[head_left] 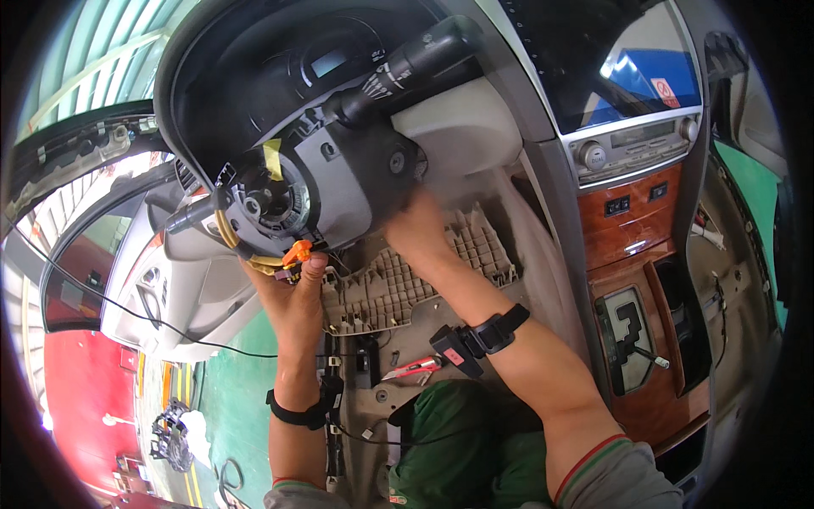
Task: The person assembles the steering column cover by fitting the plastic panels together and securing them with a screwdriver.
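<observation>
The steering column stands bare of its wheel, wrapped in a dark grey plastic cover [343, 182]. At its face sits a round black ring unit [275, 199] with a strip of yellow tape [272, 159]. Under the column, my left hand [292, 293] is closed, its thumb up against an orange connector [297, 252] beside yellow-sleeved wiring [227, 227]; its other fingers are mostly hidden. My right hand [414, 227] reaches up to the lower right side of the cover. Its fingers are blurred and hidden behind the cover.
A wiper stalk [415, 68] juts up right, another stalk [188, 216] left. Below lie a ribbed beige panel [381, 293] and a red utility knife [415, 366]. The centre console with gear lever [653, 356] borders the right; an open door [170, 297] is left.
</observation>
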{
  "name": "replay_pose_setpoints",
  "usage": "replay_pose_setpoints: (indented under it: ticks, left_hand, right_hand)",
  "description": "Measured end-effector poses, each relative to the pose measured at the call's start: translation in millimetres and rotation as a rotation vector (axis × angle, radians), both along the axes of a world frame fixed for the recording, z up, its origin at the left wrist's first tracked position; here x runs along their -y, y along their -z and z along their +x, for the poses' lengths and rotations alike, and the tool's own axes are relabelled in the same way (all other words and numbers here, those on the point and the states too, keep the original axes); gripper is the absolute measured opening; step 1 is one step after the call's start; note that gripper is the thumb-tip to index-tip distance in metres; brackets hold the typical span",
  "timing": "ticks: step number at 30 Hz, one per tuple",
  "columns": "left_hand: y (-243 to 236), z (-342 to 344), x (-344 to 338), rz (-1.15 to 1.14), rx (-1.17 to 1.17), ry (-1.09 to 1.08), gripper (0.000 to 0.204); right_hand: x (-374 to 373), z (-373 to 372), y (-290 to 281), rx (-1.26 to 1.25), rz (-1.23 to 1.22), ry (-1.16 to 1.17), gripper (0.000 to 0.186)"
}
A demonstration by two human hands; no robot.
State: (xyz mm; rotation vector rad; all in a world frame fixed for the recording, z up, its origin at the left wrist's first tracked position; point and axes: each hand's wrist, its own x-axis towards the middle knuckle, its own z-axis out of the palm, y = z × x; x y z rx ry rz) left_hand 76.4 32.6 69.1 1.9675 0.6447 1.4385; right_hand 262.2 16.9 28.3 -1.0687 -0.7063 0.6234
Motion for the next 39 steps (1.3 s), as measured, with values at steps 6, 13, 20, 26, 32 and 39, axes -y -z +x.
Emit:
replay_pose_setpoints:
  ticks: [6,13,20,26,32,39]
  left_hand:
    - [-6.7,-2.4,-1.2,-0.001,-0.064,-0.017,0.095]
    - [-3.8,-7.2,-4.6,0.034,-0.085,-0.025,0.088]
    - [-19.5,6.3,9.9,0.053,-0.039,0.028,0.086]
    - [-27.6,9.7,11.8,-0.021,-0.062,-0.049,0.107]
    - [-32.5,13.6,21.8,-0.127,0.004,-0.018,0.108]
    - [-18.3,16.1,13.9,-0.095,0.077,0.024,0.105]
  right_hand:
    - [-13.5,9.1,8.3,0.011,0.011,-0.101,0.028]
    - [6.6,17.1,1.7,-0.19,0.152,-0.473,0.029]
    - [34.5,43.0,-2.7,-0.77,0.449,-1.086,0.067]
    - [20.5,16.8,-7.1,-0.617,0.46,-0.949,0.076]
    - [29.1,13.6,-24.3,-0.635,0.371,-0.863,0.074]
    - [30.6,4.2,-31.3,-0.566,0.334,-0.777,0.081]
